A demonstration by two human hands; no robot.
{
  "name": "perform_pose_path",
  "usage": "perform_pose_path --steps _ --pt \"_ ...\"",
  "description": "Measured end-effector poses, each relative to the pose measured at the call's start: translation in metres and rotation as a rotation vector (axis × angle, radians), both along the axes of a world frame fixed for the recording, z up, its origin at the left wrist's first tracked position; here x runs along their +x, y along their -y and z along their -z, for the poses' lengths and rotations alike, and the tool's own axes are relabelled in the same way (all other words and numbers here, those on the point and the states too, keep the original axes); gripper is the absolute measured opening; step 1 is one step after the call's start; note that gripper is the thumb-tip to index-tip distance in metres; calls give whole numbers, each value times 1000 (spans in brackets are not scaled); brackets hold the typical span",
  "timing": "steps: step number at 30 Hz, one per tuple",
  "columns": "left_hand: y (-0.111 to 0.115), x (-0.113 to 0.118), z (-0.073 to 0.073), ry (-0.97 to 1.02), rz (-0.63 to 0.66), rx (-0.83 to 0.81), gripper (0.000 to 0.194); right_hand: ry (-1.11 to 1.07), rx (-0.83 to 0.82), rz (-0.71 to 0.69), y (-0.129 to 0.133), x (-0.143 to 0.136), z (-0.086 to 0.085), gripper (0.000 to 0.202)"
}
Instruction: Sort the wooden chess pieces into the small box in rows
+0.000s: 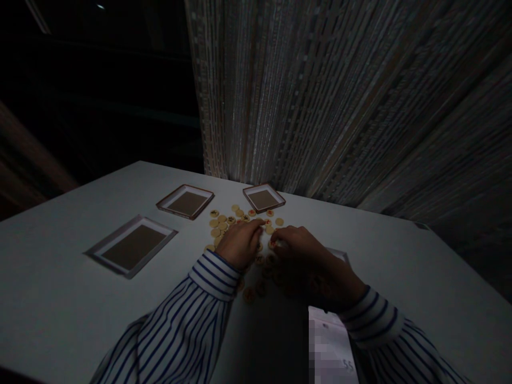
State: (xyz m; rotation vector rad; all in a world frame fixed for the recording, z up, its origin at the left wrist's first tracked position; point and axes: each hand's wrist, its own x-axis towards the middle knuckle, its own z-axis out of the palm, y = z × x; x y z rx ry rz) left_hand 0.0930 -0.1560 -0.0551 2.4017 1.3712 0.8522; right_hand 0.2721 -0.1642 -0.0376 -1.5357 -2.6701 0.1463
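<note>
Many round wooden Chinese chess pieces [216,233] lie loosely heaped on the white table, some marked in red or black characters, others blank side up. My left hand [241,241] rests palm down over the heap, its index finger stretched toward a red-marked piece [268,222]; its other fingers are partly hidden. Just to the right, my right hand [298,246] is curled, with thumb and fingers closed at a red-marked chess piece [273,244]. Further pieces [248,294] sit in the shadow between my forearms.
Two shallow brown-bottomed trays stand at the back, one left [194,214] and one right [256,209]. A larger tray [102,255] lies at left. Behind my right wrist shows part of another pale edge [340,255]. A lit screen [334,341] glows near the front. Curtains [280,106] hang behind the table [400,277].
</note>
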Motion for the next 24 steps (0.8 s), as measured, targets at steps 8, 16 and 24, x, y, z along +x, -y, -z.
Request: perform_pose_path --steps 8,16,24 --pt "4 5 -3 291 49 -214 29 -238 149 -62 5 3 -2 15" --pt "5 9 -2 597 127 -493 31 -381 286 -112 16 2 -2 12" --pt "9 12 -12 779 121 -681 28 -416 399 -114 24 8 -4 14"
